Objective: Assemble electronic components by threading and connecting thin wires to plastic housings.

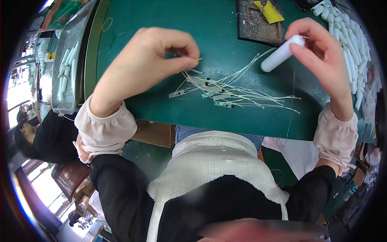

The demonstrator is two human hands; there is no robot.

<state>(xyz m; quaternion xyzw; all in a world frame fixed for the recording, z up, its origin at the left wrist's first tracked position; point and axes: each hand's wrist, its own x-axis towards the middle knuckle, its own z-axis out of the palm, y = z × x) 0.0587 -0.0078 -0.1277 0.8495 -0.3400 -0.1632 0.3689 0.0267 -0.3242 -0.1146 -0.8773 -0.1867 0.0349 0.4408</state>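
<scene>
My right hand (320, 54) grips a white candle-shaped tube (278, 55) near its upper end, tilted above the green tabletop. A short thin wire sticks out of that end by my fingers. My left hand (161, 54) is closed, thumb and forefinger pinched on the pale tip of a thin wire (199, 59). Below both hands lies a loose bundle of thin white wires (242, 94) with small green circuit boards (223, 104) at the ends. Some strands reach up toward my left hand, others toward the tube's lower end. What is inside the tube is hidden.
A dark tray with a yellow sponge (270, 13) sits at the far edge. Many white tubes (352, 44) are piled at the right. At the left stands a clear bin (64, 86) holding more tubes. A rubber band (107, 24) lies far left. Another person (48, 135) sits at the left.
</scene>
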